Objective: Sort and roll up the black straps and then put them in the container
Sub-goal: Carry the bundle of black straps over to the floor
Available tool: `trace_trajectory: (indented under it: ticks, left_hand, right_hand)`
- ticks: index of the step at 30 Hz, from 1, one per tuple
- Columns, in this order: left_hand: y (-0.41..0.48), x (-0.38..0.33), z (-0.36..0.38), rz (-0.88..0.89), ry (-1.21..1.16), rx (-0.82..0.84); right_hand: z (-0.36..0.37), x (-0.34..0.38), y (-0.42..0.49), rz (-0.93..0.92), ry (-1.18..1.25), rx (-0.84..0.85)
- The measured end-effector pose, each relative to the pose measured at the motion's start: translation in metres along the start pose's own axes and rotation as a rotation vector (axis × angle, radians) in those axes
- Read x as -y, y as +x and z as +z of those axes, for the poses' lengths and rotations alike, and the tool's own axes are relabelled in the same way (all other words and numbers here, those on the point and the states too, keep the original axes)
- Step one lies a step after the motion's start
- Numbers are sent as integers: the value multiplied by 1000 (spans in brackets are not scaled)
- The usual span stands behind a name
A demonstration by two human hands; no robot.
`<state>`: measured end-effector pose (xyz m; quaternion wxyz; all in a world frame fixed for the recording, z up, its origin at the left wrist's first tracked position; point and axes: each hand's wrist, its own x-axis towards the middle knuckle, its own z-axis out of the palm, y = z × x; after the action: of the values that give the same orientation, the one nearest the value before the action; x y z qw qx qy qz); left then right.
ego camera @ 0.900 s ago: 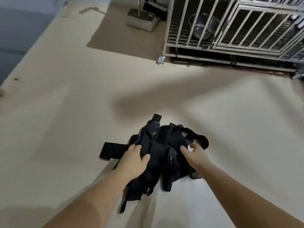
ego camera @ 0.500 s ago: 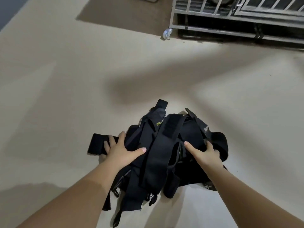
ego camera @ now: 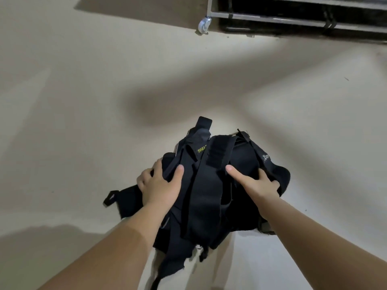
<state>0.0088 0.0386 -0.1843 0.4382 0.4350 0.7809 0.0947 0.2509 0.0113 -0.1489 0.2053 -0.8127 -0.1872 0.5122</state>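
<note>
Black webbing in one tangled heap: the straps (ego camera: 243,162) lie on the pale floor (ego camera: 83,122) right in front of me, between my two hands. My left hand (ego camera: 161,187) clasps the heap's left flank, thumb laid over the top and fingers curled round the edge. My right hand (ego camera: 259,185) does the same on the right flank, thumb pointing inward, fingers dug into the cloth. As far as I can tell, each hand grips the bundle, not a single strap. The broad strap (ego camera: 209,195) on top runs lengthwise from far to near, its long axis passing through the gap between my thumbs, so both hands sit beside it and about equally close. A loose tail (ego camera: 117,198) pokes out leftward, nearer my left hand. I judge sorting has not begun, and the next pull should follow the broad strap's length. No container is in view, only a metal frame (ego camera: 272,19) and its wheel (ego camera: 203,25) well beyond the heap
</note>
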Motion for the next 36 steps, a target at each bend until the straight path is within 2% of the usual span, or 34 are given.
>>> trace_trajectory:
  ticks: [5, 8, 10, 13, 16, 21, 27, 32, 36]
  left_hand:
    - [-26, -35, 8, 41, -442, 244]
    - [-49, -48, 18, -114, -540, 486]
    - [-59, -49, 27, -178, -570, 575]
    - [-66, -48, 36, -178, -642, 566]
    - [-70, -60, 31, -109, -677, 543]
    - [-88, -112, -16, 39, -755, 503]
    - [-180, -183, -130, 259, -839, 463]
    - [-292, -269, -245, 333, -896, 466]
    - [-386, -342, -343, 356, -913, 461]
  right_hand:
    - [17, 11, -4, -7, 169, 133]
    - [12, 11, -8, 17, 223, 244]
    - [0, 9, -13, 22, 283, 387]
    - [-11, 4, -20, 44, 354, 489]
    - [-14, 9, -28, 15, 427, 498]
    - [-38, 70, -68, -118, 462, 507]
    - [-79, 154, -193, -187, 484, 594]
    - [-140, 248, -331, -389, 510, 535]
    - [-194, 333, -452, -459, 479, 542]
